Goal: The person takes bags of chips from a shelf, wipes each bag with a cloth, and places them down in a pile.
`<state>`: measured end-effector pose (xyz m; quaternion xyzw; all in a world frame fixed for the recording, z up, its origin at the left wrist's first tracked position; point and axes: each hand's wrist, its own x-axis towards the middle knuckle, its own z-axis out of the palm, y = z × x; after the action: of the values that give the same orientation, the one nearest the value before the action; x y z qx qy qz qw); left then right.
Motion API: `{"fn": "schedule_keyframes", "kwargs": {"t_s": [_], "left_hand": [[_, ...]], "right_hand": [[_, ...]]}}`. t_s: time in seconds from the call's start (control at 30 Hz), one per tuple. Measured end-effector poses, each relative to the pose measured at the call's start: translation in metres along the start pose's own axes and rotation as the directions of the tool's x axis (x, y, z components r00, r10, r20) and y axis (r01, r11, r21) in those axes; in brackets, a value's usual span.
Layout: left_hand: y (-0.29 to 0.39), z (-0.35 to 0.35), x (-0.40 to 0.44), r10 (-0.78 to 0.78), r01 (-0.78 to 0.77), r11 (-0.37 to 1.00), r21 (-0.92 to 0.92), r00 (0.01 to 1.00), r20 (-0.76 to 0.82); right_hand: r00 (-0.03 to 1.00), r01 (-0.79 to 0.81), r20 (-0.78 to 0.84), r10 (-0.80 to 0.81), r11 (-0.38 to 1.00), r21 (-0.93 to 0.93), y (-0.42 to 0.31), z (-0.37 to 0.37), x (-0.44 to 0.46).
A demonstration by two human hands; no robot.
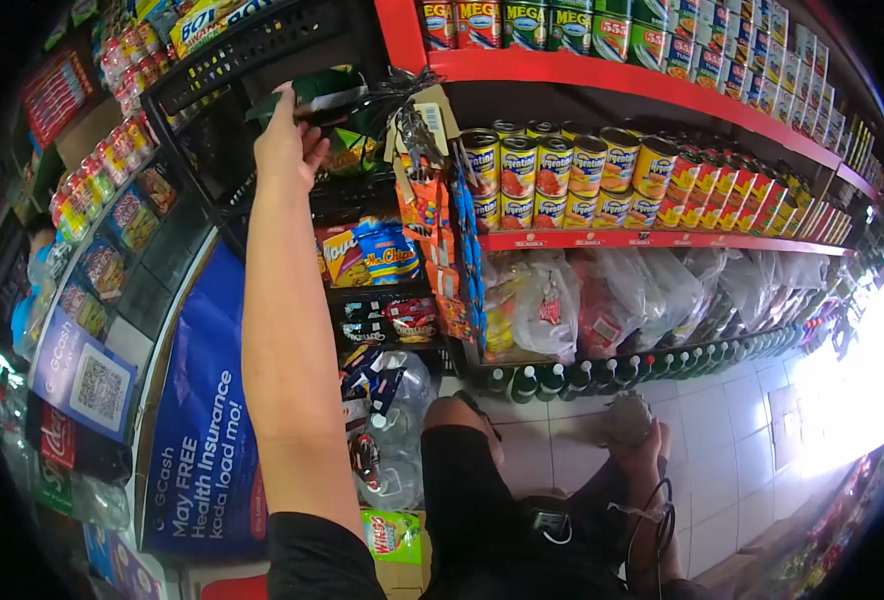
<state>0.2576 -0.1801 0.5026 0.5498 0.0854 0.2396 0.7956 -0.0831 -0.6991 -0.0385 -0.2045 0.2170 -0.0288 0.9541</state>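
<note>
My left hand (290,142) reaches up to the black rack, fingers closed around the near edge of a dark green snack pack (330,90). Just below that pack lies another green and orange snack bag (350,155). Down by my right knee, my right hand (644,452) is wrapped round a crumpled greyish cloth (626,418). A dark cable hangs about the right wrist.
Black crate-like shelves (197,105) hold snack bags. Orange sachet strips (424,215) hang at the rack's right side. Red-edged shelves (602,240) carry rows of cans, with bagged goods and dark bottles (552,380) below. A blue banner (207,420) stands at left.
</note>
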Motion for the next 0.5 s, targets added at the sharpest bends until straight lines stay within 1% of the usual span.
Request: {"fn": "schedule_keyframes", "kwargs": {"t_s": [0.07, 0.1, 0.17, 0.2, 0.3, 0.33, 0.37, 0.43, 0.5], "left_hand": [[0.001, -0.004, 0.006, 0.012, -0.011, 0.999, -0.045, 0.999, 0.031], [0.003, -0.005, 0.002, 0.022, -0.018, 0.997, -0.074, 0.999, 0.048], [0.01, -0.003, -0.011, -0.017, 0.017, 0.998, -0.055, 1.0, -0.007], [0.016, 0.003, -0.017, -0.085, 0.082, 0.996, -0.041, 0.992, -0.092], [0.008, -0.003, 0.005, -0.066, 0.066, 0.998, -0.012, 0.998, 0.009], [0.006, -0.007, 0.015, 0.005, -0.003, 1.0, -0.028, 0.997, 0.076], [0.005, -0.012, 0.025, -0.006, 0.009, 0.999, -0.044, 0.998, 0.058], [0.011, -0.009, 0.018, -0.034, 0.036, 0.997, -0.074, 0.999, 0.031], [0.021, -0.005, 0.005, -0.072, 0.072, 0.997, -0.003, 0.997, 0.028]], "right_hand": [[1.0, 0.027, -0.011, -0.027, 1.0, -0.001, 0.001, 0.007, -0.004], [0.999, 0.049, -0.009, -0.05, 0.998, -0.035, 0.002, 0.014, -0.006], [0.995, 0.102, -0.011, -0.104, 0.989, -0.103, 0.004, 0.034, -0.018], [0.996, 0.09, -0.007, -0.091, 0.991, -0.1, 0.004, 0.038, -0.022], [0.998, 0.049, 0.052, -0.044, 0.992, -0.117, 0.005, 0.038, -0.019], [0.995, 0.043, 0.095, -0.031, 0.991, -0.126, 0.005, 0.043, -0.021], [0.99, 0.038, 0.137, -0.02, 0.991, -0.132, 0.006, 0.048, -0.022], [0.991, 0.033, 0.13, -0.02, 0.995, -0.096, 0.009, 0.053, -0.021], [0.992, 0.035, 0.123, -0.026, 0.997, -0.076, 0.011, 0.053, -0.02]]}}
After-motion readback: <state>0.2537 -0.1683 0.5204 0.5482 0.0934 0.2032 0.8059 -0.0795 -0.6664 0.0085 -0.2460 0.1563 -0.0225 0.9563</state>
